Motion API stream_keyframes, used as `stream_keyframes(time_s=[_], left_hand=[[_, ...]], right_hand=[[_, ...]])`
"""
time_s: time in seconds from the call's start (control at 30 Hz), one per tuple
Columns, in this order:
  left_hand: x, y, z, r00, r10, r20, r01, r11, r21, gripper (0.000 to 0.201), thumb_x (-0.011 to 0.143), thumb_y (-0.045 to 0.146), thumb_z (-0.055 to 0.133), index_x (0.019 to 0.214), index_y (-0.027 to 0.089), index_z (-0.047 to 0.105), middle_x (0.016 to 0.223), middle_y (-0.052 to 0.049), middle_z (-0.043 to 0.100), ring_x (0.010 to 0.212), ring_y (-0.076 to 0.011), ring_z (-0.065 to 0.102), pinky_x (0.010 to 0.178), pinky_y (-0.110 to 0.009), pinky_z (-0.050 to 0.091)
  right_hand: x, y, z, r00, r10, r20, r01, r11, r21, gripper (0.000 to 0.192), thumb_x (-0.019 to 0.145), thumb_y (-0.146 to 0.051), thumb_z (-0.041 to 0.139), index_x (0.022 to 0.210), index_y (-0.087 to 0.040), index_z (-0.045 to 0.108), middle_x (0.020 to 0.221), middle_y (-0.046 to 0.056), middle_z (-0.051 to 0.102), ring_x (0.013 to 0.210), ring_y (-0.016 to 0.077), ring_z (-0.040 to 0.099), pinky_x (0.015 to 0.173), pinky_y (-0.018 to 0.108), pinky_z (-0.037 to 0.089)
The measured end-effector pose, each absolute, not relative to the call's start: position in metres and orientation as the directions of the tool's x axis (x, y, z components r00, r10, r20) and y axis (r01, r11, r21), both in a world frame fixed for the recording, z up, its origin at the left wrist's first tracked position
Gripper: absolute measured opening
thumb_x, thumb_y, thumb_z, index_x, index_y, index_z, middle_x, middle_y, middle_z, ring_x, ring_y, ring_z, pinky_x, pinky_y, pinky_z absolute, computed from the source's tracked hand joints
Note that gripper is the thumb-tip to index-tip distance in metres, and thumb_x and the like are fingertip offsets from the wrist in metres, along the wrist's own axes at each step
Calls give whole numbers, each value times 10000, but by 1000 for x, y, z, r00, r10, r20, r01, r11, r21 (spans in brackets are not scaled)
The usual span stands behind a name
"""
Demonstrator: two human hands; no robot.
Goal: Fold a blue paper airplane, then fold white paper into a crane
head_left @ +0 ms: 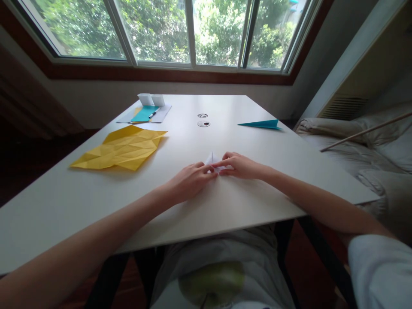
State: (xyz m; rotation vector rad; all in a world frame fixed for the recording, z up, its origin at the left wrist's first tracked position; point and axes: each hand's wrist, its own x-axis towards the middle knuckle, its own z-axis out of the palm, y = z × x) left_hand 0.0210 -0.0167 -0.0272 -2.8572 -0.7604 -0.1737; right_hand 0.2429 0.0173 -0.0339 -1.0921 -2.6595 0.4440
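A small piece of folded white paper lies on the white table in front of me, with a pointed tip toward the window. My left hand grips its left side, fingers bent together at the paper's near edge. From the right, my right hand pinches the same paper, its index finger reaching across to my left fingertips. Both hands cover much of the paper, so its full folded shape is hidden.
To the left lies a creased yellow sheet. Behind it, a teal sheet and a pen rest on white paper beside folded white pieces. A teal paper plane sits at right. Two round discs lie mid-table.
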Motion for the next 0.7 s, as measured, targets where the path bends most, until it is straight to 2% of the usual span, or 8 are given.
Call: stream_keyframes(time_s=[0.17, 0.43, 0.7], left_hand=[[20, -18, -27, 852, 498, 160, 517, -848, -114, 385, 851, 103, 389, 1210, 181, 503, 1126, -97, 582, 904, -194, 517, 785, -336, 474], [27, -30, -20, 835, 539, 105, 550, -819, -167, 377, 823, 39, 365, 1154, 133, 516, 1098, -119, 587, 933, -216, 552, 726, -336, 507], [30, -38, -19, 809, 581, 92, 587, -791, -172, 362, 836, 48, 360, 1171, 80, 495, 1134, -135, 605, 1012, -206, 590, 835, -333, 499]], right_hand=[[244, 22, -36, -713, 697, 75, 624, 680, -386, 378, 845, -423, 502, 1219, -370, 527, 944, 65, 502, 859, 183, 491, 827, 339, 373], [245, 24, -37, -716, 694, 75, 603, 669, -434, 379, 839, -395, 525, 1213, -340, 540, 938, 64, 493, 856, 180, 487, 846, 338, 369], [247, 24, -38, -711, 699, 75, 618, 673, -407, 378, 845, -421, 506, 1220, -376, 522, 944, 59, 486, 872, 183, 477, 856, 343, 357]])
